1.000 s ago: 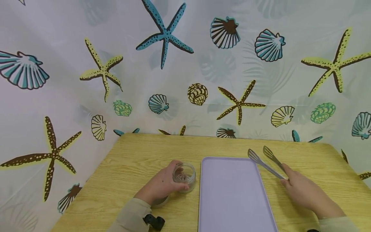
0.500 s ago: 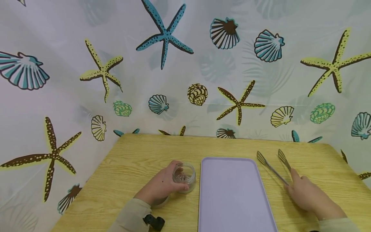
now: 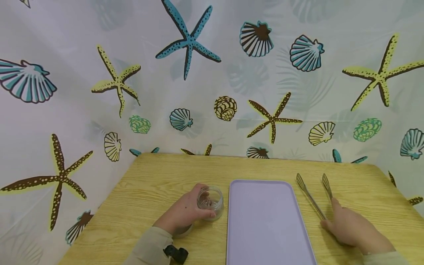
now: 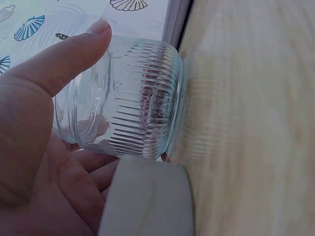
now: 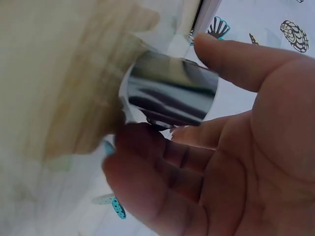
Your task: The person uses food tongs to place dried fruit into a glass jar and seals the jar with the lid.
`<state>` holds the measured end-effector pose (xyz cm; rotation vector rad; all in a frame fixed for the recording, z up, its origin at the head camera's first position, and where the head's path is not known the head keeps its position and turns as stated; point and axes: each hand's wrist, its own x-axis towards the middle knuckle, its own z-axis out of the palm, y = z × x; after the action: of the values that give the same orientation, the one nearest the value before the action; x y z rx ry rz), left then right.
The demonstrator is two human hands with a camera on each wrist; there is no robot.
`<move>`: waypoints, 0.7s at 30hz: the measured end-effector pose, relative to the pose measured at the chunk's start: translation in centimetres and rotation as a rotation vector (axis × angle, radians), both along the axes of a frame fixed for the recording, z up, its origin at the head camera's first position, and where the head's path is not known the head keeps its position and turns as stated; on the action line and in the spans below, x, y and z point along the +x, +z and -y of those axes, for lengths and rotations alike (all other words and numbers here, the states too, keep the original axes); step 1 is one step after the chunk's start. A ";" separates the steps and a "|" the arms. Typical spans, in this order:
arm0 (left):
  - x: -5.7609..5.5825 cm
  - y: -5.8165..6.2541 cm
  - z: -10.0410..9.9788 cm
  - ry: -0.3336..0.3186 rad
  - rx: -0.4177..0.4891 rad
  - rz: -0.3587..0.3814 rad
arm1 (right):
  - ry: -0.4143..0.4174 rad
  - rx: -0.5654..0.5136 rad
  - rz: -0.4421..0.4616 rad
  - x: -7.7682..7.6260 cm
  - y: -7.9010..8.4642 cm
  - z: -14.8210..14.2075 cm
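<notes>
My left hand point(image 3: 188, 208) grips a clear glass jar point(image 3: 212, 204) on the table, left of the tray. The left wrist view shows the ribbed wall of the jar point(image 4: 142, 98) between thumb and fingers, with small reddish-brown matter at its bottom. To the right of the tray, my right hand point(image 3: 352, 226) holds metal tongs point(image 3: 310, 197), their two slotted tips apart and pointing away from me. In the right wrist view the shiny bent end of the tongs point(image 5: 172, 88) lies between thumb and fingers. Nothing shows between the tips.
A pale purple rectangular tray point(image 3: 268, 221) lies between the hands on the wood-grain table point(image 3: 159, 173). Partly hidden under the left wrist is a round-edged object point(image 3: 183, 232); a grey-white one point(image 4: 147, 196) stands close to the jar. A seashell-print curtain point(image 3: 212, 73) hangs behind and beside the table.
The right hand has drawn the tongs rightward, off the tray's far right corner, and turned them. Their tips have spread wider. The left hand and jar have stayed in place.
</notes>
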<state>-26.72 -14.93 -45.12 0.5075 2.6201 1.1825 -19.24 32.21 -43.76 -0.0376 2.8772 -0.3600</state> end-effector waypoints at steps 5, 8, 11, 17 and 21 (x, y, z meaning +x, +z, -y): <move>0.0 -0.1 0.0 -0.007 0.015 0.003 | -0.018 0.060 -0.025 0.1 0.3 0.1; -0.1 -0.1 0.1 -0.008 0.017 0.007 | -0.024 0.066 -0.049 0.0 0.7 0.2; -0.1 -0.1 0.1 -0.010 0.017 0.010 | -0.002 0.039 -0.085 -0.1 1.1 0.5; -0.1 -0.1 0.0 -0.013 0.017 0.017 | 0.087 -0.065 -0.162 -0.3 1.4 2.2; -0.2 -0.2 0.0 -0.015 0.025 0.021 | 0.138 -0.114 -0.166 -1.0 1.9 4.1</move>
<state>-26.93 -14.97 -45.36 0.5157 2.5827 1.2112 -20.24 28.15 -41.90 -0.2979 2.9911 -0.5165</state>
